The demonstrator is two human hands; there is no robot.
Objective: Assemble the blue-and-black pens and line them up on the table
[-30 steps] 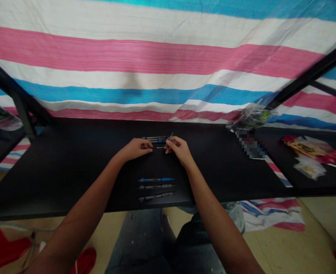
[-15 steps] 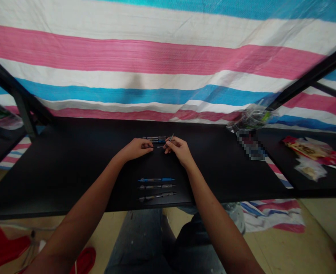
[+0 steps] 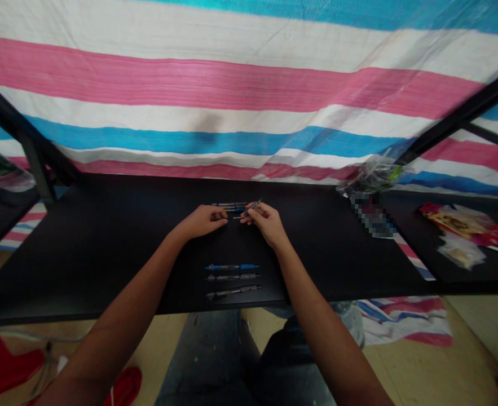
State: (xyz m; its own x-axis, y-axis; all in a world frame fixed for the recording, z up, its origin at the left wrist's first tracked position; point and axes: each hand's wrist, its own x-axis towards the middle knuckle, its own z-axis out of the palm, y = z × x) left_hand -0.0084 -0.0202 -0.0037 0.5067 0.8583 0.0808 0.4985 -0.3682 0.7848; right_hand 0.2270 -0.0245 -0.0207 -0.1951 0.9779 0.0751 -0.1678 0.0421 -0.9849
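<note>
My right hand (image 3: pixel 263 219) is closed in a pinch on a slim pen (image 3: pixel 256 204), whose upper end sticks out past the fingers and tilts up to the right. A thin pale tip (image 3: pixel 237 217) pokes out left of these fingers; its link to the pen is hidden. My left hand (image 3: pixel 206 220) rests on the black table with its fingers curled in, and what they hold, if anything, cannot be seen. Just beyond both hands lie several pens (image 3: pixel 230 205) side by side. Nearer the front edge are a blue pen (image 3: pixel 232 267) and two dark clear pens (image 3: pixel 232 277).
The black table (image 3: pixel 117 242) ends at a striped tarp (image 3: pixel 232 84) behind. Toward the right sit a clear plastic bag (image 3: pixel 373 175) and a pixelated item (image 3: pixel 373 215). Red and clear packaging (image 3: pixel 464 225) lies on another black surface. A bottle (image 3: pixel 3 166) is at far left.
The pen in my right hand has tipped a little further to the right. My left hand has stayed almost still, and the pens on the table have not moved.
</note>
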